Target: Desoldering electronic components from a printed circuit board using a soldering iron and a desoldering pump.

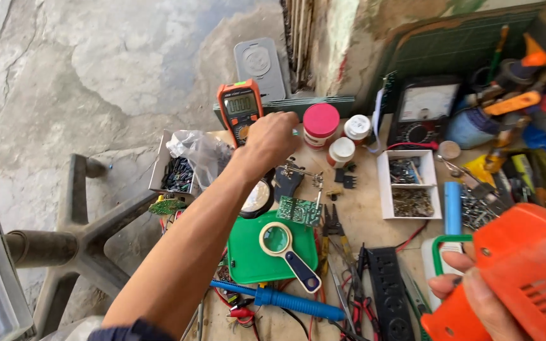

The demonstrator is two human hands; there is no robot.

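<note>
Your left hand [273, 140] reaches far across the surface [364, 211], its fingers curled together into a loose fist. You cannot tell from this view whether anything sits inside it. It hovers just beside the orange multimeter [241, 108], which leans upright at the back of the surface, and it stops short of the pink-lidded jar [320, 124] on the multimeter's other side. Two small white-capped bottles [349, 139] stand just past that jar, farther from the multimeter.

Your right hand [475, 300] is well apart from the multimeter, at the near corner of the view. Its fingers are clamped on an orange plastic tool [516, 278] with a slotted vent, which fills that corner and is lifted off the surface.

Between your two hands lie the smaller things. Below the multimeter, toward you, a green tray [248, 256] carries a magnifying glass [285, 249] with a blue handle, and a green circuit board [299, 210] rests just above the tray. A blue-handled soldering iron [285, 300] lies nearer to you still, beside a black power strip [390, 293]. A white divided box [410, 184] of small parts sits well to the side of the multimeter, toward the orange tool, with an analogue meter [424, 108] propped behind it.
</note>
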